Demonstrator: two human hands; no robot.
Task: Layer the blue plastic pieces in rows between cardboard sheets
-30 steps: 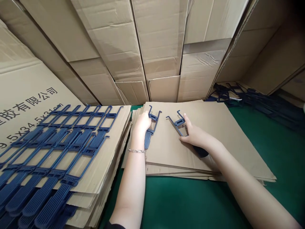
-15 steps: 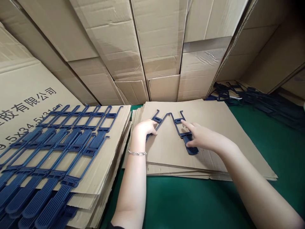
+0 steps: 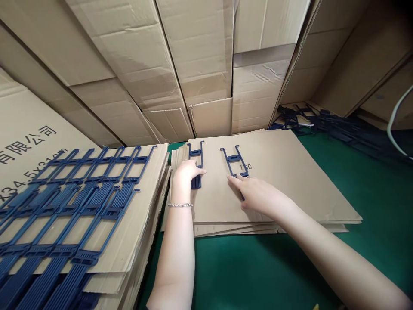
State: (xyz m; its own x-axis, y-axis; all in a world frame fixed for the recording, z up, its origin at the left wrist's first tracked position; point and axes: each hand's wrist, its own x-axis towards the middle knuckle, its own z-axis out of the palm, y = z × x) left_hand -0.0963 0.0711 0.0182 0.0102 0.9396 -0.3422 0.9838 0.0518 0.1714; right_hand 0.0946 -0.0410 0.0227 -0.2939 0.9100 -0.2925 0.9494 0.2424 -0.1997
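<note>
My left hand (image 3: 185, 175) is closed over the middle of a dark blue plastic frame piece (image 3: 195, 153), with the thumb out to the right. The two-pronged end points away from me, and a ribbed end shows below the thumb. To the right, my right hand (image 3: 260, 192) grips the near end of a similar blue plastic frame piece (image 3: 234, 158), fingers over it and thumb on the near side; that ribbed part is mostly hidden. Both pieces lie apart, roughly side by side, on the top cardboard sheet (image 3: 290, 181) of a stack.
Rows of linked blue frame pieces (image 3: 111, 212) cover another cardboard stack (image 3: 127, 245) at left. Cardboard walls (image 3: 206, 77) stand behind. A dark heap of plastic parts (image 3: 338, 129) lies at the back right on the green table (image 3: 232, 271). A pale cable (image 3: 392, 116) hangs at far right.
The two frame pieces, whose tips met at an angle, are now apart and nearly parallel. Both hands appear further left, and the right hand covers its piece's ribbed end. The view has shifted slightly.
</note>
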